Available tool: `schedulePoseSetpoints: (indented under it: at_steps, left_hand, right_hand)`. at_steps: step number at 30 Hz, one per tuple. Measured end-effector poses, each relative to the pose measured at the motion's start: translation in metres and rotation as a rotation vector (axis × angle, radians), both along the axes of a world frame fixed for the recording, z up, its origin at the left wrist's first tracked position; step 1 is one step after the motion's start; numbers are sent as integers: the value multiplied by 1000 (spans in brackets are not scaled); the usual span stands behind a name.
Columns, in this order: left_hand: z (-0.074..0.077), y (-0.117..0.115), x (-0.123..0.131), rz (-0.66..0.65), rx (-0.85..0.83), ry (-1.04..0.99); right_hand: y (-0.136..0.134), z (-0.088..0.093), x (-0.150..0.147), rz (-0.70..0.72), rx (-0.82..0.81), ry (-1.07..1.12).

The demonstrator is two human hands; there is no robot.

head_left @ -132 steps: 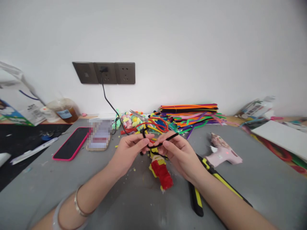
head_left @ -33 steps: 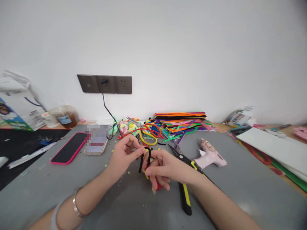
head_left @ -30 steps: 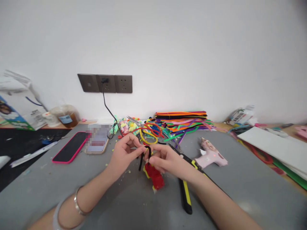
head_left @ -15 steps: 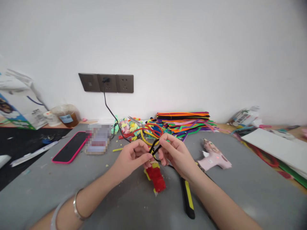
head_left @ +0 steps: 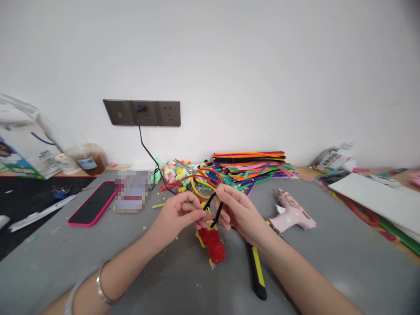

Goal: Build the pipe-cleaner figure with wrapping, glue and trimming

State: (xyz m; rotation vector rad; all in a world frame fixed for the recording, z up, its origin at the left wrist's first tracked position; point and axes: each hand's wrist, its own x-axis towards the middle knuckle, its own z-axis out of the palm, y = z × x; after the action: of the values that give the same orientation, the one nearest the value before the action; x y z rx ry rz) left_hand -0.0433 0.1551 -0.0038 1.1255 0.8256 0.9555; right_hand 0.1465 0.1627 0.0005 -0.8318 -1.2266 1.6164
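My left hand (head_left: 179, 215) and my right hand (head_left: 236, 213) meet above the middle of the grey table (head_left: 131, 271). Both pinch a black pipe cleaner (head_left: 215, 209), which bends between the fingertips at the top of a small red and yellow pipe-cleaner figure (head_left: 212, 243). The figure hangs down from the fingers, with its lower end at the table. A silver bracelet sits on my left wrist.
Black and yellow pliers (head_left: 255, 272) lie under my right forearm. A pink glue gun (head_left: 291, 213) lies to the right. A stack of coloured pipe cleaners (head_left: 251, 166) and loose bent ones (head_left: 203, 178) sit behind. A pink-cased phone (head_left: 92, 208) lies left. White boards (head_left: 380, 199) at right.
Over the last seconds my hands kept twisting the black pipe cleaner on the figure. In the last half second its free end swung down between my fingers and my right hand shifted slightly lower.
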Motion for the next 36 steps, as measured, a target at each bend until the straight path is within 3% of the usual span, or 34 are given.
schedulePoseSetpoints:
  at_steps: [10, 19, 30, 36]
  left_hand:
    - [-4, -2, 2, -12, -18, -45]
    - [-1, -5, 6, -58, 65, -72]
    - [0, -5, 3, 8, 17, -16]
    - [-2, -6, 3, 77, 146, 100]
  right_hand:
    - [3, -4, -1, 14, -25, -12]
    - [3, -3, -1, -10, 31, -65]
    - [1, -3, -3, -98, 23, -85]
    - [2, -3, -3, -102, 49, -101]
